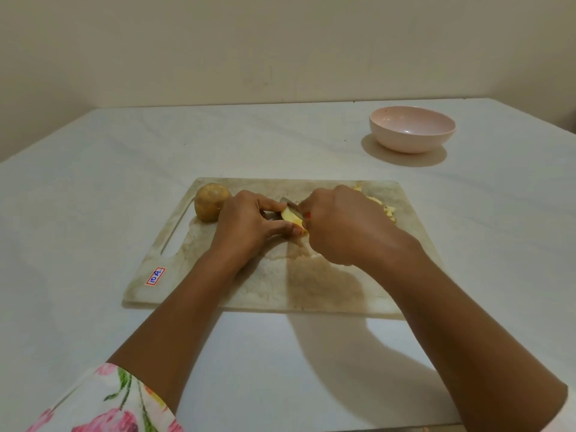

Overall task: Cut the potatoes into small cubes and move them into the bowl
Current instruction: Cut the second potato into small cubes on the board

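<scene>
On the worn pale cutting board (218, 285) my left hand (246, 226) pinches a yellow potato piece (291, 218) between thumb and fingers. My right hand (339, 226) grips a knife; its grey blade (285, 201) lies across the piece, and a bit of red handle shows at my fingers. A whole brown potato (210, 205) sits at the board's far left corner, just behind my left hand. Small cut potato cubes (385, 208) lie at the board's far right, partly hidden by my right hand. The pink bowl (412, 128) stands empty at the back right of the table.
The board lies on a white table (93, 182) that meets a beige wall at the back. A slot handle (174, 229) and a red-framed label (156, 276) mark the board's left side. My floral sleeve (109, 403) shows at the bottom left.
</scene>
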